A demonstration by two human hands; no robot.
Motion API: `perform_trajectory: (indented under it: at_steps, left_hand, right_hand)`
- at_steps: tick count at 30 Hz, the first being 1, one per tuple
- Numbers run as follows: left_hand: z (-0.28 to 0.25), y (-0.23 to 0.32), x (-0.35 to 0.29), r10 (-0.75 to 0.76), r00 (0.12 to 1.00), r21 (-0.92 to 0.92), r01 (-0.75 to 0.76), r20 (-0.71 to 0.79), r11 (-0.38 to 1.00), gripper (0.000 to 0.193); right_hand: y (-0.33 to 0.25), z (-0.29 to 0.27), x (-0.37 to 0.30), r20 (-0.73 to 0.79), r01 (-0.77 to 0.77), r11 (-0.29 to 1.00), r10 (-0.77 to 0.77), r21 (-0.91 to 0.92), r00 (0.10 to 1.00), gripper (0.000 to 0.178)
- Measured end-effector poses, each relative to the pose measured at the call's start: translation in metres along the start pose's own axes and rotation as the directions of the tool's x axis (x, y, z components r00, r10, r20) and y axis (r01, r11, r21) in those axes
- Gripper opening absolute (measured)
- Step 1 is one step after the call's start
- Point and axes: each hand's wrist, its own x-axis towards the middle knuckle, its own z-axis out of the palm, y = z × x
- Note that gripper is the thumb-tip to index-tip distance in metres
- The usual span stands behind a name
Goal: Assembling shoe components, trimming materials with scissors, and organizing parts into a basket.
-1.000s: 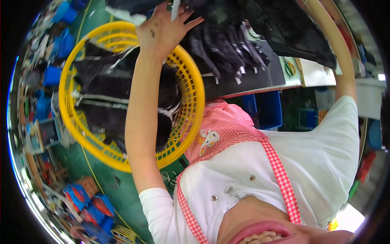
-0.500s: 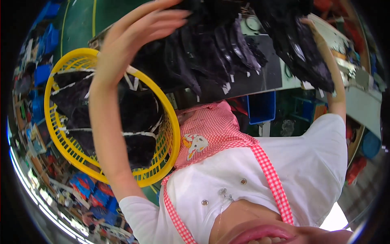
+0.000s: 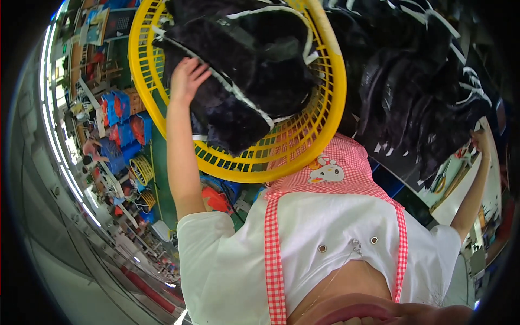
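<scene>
A yellow plastic basket (image 3: 337, 70) holds a heap of black plush-looking fabric pieces (image 3: 271, 62) with white edges. My left hand (image 3: 189, 80) is over the basket's left side, fingers apart, against the white edge of one piece. To the right, more black fabric pieces (image 3: 398, 103) lie overlapped in a row across the table, white tips poking out along the near side. At the right end of that row my right hand (image 3: 480, 141) is closed at the border of a dark piece; its fingertips are partly hidden.
The table (image 3: 398, 162) has a dark top, beside a pale work surface (image 3: 460, 184) where scissors (image 3: 440, 183) lie. Beyond the basket to the left are blue crates (image 3: 124, 135), stacked yellow baskets (image 3: 142, 170) and cluttered benches. My red checked apron (image 3: 346, 157) touches the basket's near rim.
The view has swung left, bringing the basket toward the middle. My left hand has gone from above the table pieces to the heap in the basket. The dark pieces my right hand held raised are lower now.
</scene>
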Motion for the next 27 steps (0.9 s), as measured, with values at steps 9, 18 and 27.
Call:
perform_trajectory:
  at_steps: [9, 18, 27]
  left_hand:
    - [0.026, -0.072, -0.006, 0.113, 0.978, 0.077, -0.128, 0.176, 0.989, 0.043]
    - [0.021, -0.084, -0.024, 0.251, 0.934, -0.071, -0.241, 0.255, 0.968, 0.041]
    - [-0.042, -0.023, -0.058, 0.62, 0.77, 0.221, -0.637, 0.149, 0.738, 0.027]
  right_hand:
    - [-0.498, 0.154, -0.305, -0.019, 0.953, 0.269, -0.961, 0.143, 0.274, 0.046]
    - [-0.561, 0.201, -0.291, 0.092, 0.932, 0.359, -0.931, 0.052, 0.353, 0.05]
    - [-0.279, 0.038, -0.23, -0.595, 0.562, -0.236, -0.098, 0.793, 0.798, 0.042]
